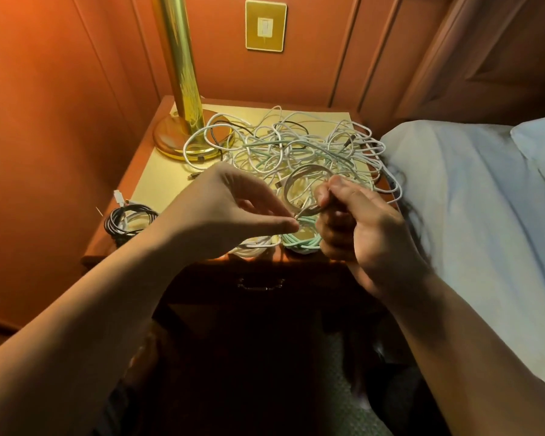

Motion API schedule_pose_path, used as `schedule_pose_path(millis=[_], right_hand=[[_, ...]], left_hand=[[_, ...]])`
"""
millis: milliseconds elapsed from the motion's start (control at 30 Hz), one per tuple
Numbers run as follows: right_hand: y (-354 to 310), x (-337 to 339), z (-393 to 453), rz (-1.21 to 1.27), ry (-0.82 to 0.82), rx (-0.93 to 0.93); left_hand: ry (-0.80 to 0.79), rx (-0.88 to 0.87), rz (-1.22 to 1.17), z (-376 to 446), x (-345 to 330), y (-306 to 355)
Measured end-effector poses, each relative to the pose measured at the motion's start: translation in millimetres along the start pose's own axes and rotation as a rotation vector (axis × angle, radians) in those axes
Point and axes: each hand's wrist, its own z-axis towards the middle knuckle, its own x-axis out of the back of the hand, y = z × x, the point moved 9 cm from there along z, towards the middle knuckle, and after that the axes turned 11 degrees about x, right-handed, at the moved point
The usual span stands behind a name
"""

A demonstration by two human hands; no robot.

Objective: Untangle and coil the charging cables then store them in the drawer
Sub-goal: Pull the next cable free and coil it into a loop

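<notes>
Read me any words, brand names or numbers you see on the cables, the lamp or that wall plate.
None can be read.
Wall plate: plain gold with a white switch, no lettering visible.
Lamp: bare brass, no label.
Cable pile and its plugs: too small and blurred to show any marks.

Orange panelled walls [60,89] glow in warm light. A brass lamp [183,89] stands on a wooden nightstand [114,240]; a gold switch plate [266,25] hangs above, a bed [469,199] beside.
</notes>
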Motion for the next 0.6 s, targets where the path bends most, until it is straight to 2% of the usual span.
schedule_pose_path(millis=[100,267,500,600], right_hand=[[7,-8,-2,0.181,0.015,-0.055],[21,-14,-5,0.288,0.091,-0.144],[26,-20,-2,0.277,0.095,-0.125],[27,-22,-1,0.265,0.092,-0.138]], left_hand=[[0.042,-0.022,0.039,-2,-2,-2],[0.197,0.023,0.038,-2,3,-12],[0.013,0.252,-0.382,3,-13,-34],[0.041,0.270,-0.440,2,-12,-36]])
